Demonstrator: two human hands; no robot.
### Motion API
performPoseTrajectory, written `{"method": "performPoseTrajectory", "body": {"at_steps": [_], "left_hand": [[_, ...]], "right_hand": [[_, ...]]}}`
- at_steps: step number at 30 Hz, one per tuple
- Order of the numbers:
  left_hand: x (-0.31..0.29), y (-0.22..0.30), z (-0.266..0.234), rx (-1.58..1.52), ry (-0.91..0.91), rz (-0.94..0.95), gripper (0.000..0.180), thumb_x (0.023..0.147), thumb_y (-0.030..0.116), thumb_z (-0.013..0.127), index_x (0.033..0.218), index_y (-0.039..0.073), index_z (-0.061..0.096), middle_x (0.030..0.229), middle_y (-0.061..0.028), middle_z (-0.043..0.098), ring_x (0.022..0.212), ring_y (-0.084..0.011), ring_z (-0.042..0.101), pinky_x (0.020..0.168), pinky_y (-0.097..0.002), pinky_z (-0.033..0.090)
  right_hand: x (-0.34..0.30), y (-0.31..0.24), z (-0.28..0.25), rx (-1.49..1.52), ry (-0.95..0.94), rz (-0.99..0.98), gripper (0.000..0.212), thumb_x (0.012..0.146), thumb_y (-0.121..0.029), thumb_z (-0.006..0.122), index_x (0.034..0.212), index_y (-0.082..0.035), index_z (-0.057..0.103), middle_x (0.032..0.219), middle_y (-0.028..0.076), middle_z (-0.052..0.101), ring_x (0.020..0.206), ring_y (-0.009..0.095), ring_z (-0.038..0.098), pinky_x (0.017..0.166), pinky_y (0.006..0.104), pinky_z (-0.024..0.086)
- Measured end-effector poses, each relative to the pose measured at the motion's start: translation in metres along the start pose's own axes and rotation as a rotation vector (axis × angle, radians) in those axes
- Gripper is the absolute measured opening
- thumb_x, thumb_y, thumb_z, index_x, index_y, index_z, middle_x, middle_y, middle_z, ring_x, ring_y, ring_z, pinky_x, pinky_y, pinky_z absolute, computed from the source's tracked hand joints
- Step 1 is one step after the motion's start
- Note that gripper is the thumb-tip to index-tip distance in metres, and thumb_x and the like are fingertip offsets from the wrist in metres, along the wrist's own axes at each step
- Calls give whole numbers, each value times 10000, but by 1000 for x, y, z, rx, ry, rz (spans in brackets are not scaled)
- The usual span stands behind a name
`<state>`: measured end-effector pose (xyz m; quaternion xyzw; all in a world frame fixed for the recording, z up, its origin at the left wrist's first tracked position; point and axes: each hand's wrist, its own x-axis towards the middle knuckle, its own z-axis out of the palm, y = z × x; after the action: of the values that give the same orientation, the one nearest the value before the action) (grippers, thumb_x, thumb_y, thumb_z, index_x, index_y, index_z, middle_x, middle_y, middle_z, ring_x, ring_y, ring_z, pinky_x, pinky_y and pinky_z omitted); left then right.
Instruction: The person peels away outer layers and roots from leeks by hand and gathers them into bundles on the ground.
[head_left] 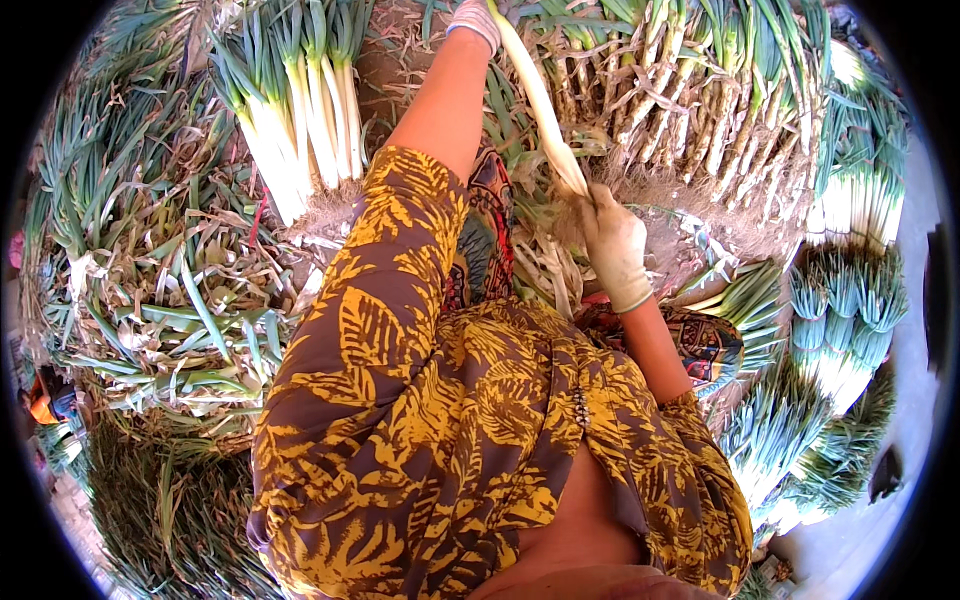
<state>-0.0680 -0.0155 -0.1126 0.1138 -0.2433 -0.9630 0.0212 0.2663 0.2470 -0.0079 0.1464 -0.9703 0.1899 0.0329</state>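
Observation:
A long green onion [540, 105] with a pale stalk stretches between my two gloved hands. At the top edge of the picture my left hand [476, 22] closes on its upper part; the fingertips there are partly cut off. My right hand [614, 248], in a cream glove, pinches the lower end by the roots. Past this end, to the right, lie several untrimmed green onions [690, 100] with brown skins and stringy roots. A cluster of cleaned green onions [300, 110] with white stalks rests left of my left forearm.
Loose peeled leaves and skins [190, 300] are heaped at the left. Tied green onion bundles [850, 310] line the right side, beside a pale grey floor [925, 200]. A dark green pile of leaves [160, 500] lies at the lower left.

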Motion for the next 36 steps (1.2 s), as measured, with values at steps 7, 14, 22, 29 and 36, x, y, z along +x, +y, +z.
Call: {"method": "performPoseTrajectory", "body": {"at_steps": [7, 14, 22, 29, 36], "left_hand": [[-16, 13, 24, -24, -63, 23, 392, 946, 498, 543, 1094, 143, 618, 901, -57, 588, 827, -229, 560, 756, -388, 504], [-28, 19, 36, -19, -79, 37, 410, 931, 516, 560, 1118, 154, 611, 904, -46, 578, 819, -223, 549, 748, -380, 499], [-33, 22, 43, -26, -87, 48, 436, 913, 536, 579, 1146, 168, 603, 908, -33, 567, 811, -216, 536, 739, -371, 493], [-37, 27, 43, -24, -97, 64, 463, 897, 553, 596, 1170, 179, 595, 911, -22, 557, 803, -210, 524, 731, -363, 488], [-40, 23, 57, -17, -115, 67, 493, 881, 571, 613, 1194, 191, 588, 915, -11, 548, 795, -203, 513, 723, -355, 483]], "right_hand": [[-97, 39, -9, 190, -137, 221, 177, 919, -197, 627, 1030, -62, 652, 708, 191, 615, 617, 351, 631, 551, 399, 497], [29, 65, -4, 473, -13, 0, 381, 956, -140, 555, 1301, 15, 511, 1221, 205, 607, 1054, 346, 626, 929, 375, 507], [54, 62, 46, 551, 158, -449, 335, 1004, -164, 489, 1257, 46, 554, 1049, 130, 670, 917, 194, 645, 827, 267, 517], [-22, 15, 7, 712, 89, 93, 362, 1028, -301, 475, 1102, 30, 602, 694, -1, 519, 601, 79, 477, 521, 244, 369], [-78, 34, -2, 918, -168, 511, 310, 996, -251, 538, 1104, 37, 574, 654, 2, 505, 552, 80, 465, 503, 238, 361]]}}
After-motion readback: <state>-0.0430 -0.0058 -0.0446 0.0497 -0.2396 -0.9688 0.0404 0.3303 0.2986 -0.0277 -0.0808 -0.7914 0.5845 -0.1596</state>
